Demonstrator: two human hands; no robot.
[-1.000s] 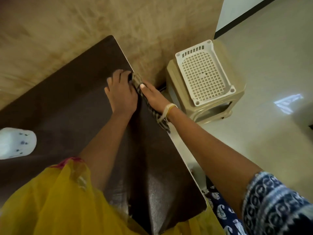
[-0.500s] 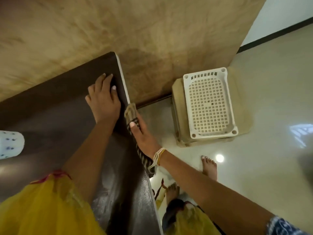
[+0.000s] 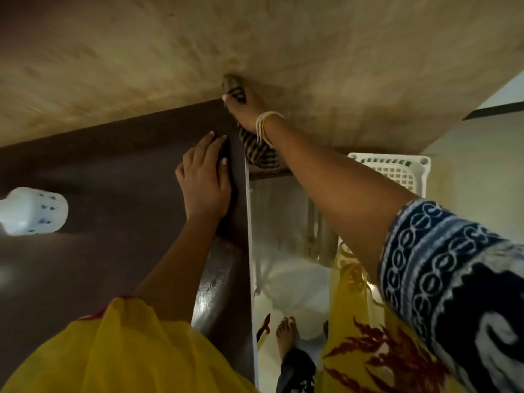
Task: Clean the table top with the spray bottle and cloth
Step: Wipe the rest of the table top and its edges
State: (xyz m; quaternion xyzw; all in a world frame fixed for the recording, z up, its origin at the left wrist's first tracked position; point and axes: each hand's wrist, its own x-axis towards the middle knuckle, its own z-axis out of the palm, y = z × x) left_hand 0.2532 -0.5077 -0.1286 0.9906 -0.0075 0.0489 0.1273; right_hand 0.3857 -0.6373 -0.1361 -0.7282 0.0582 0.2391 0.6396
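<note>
The dark brown table top (image 3: 107, 228) fills the left half of the view, with its white right edge running down the middle. My right hand (image 3: 246, 109) grips a striped brown cloth (image 3: 259, 151) at the table's far right corner, against the tan wall; the cloth hangs down over the table's side. My left hand (image 3: 204, 180) lies flat, fingers together, on the table top near the right edge. A white bottle (image 3: 32, 211) with blue dots lies at the left edge of the view; its top is cut off.
A tan wall (image 3: 198, 43) borders the table's far side. To the right of the table, a white perforated plastic stool (image 3: 397, 173) stands on the shiny floor. My bare foot (image 3: 286, 333) and yellow garment are below the table edge.
My right hand slid the cloth along the table's right edge to the far corner by the wall. My left hand stayed flat on the table. The camera tilted further down.
</note>
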